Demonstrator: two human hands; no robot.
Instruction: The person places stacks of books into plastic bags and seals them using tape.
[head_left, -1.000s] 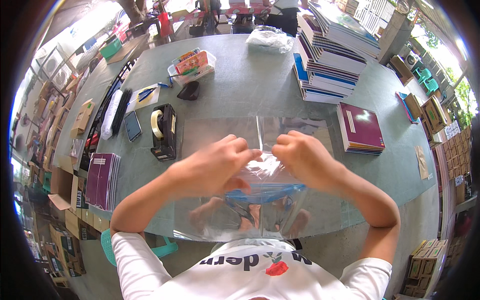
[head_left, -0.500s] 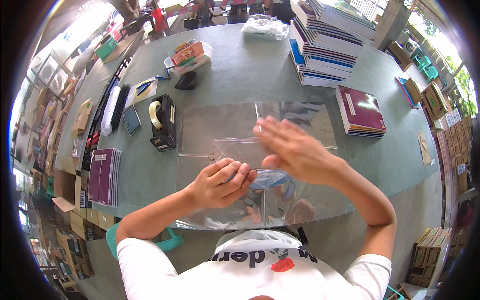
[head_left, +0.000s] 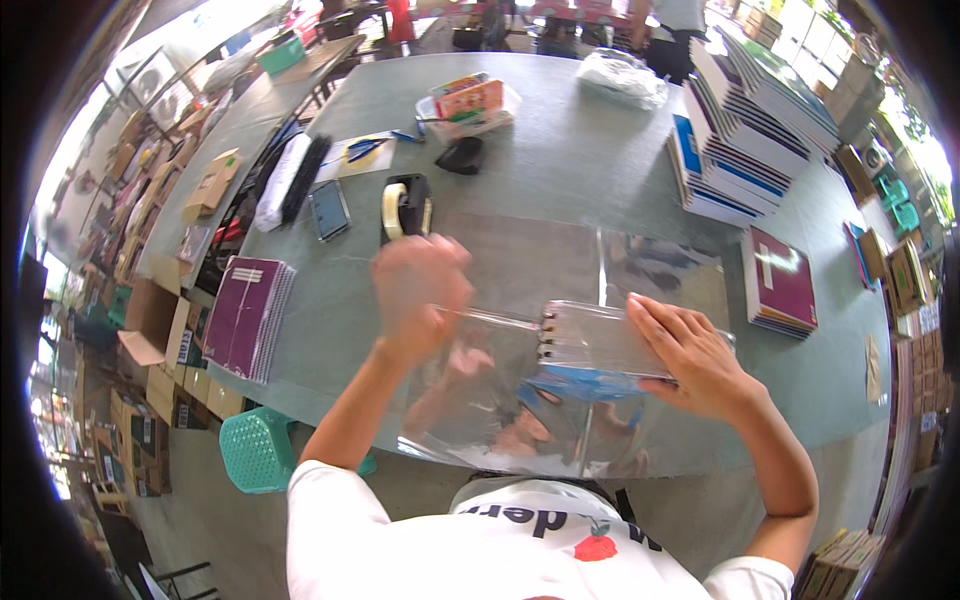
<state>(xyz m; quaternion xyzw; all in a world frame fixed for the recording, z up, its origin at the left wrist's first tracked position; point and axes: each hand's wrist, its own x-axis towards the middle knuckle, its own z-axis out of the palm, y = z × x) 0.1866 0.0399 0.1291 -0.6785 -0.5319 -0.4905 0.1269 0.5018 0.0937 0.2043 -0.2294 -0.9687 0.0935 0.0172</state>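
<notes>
A small spiral-bound book (head_left: 590, 330) lies on a large clear plastic sheet (head_left: 520, 250), with folded film over it and a blue patch along its near side. My right hand (head_left: 690, 355) rests on the book's right part, fingers stretched out and flat. Smeared by motion, my left hand (head_left: 422, 290) is over the left side of the sheet, just on the near side of a black tape dispenser (head_left: 405, 205) with a yellowish roll. It partly covers the dispenser's near end. Whether its fingers hold anything cannot be made out.
Maroon notebooks lie in a left stack (head_left: 245, 315) and a right stack (head_left: 780, 280). A tall pile of books (head_left: 735, 150) stands at the far right. Farther back are a clear tub (head_left: 470, 110), a black mouse-shaped object (head_left: 460, 156), a phone (head_left: 329, 210) and a crumpled plastic bag (head_left: 622, 78).
My left hand has left the book and moved left toward the tape dispenser. My right hand has come down flat on the book. The whole view has shifted, so the table things appear farther right.
</notes>
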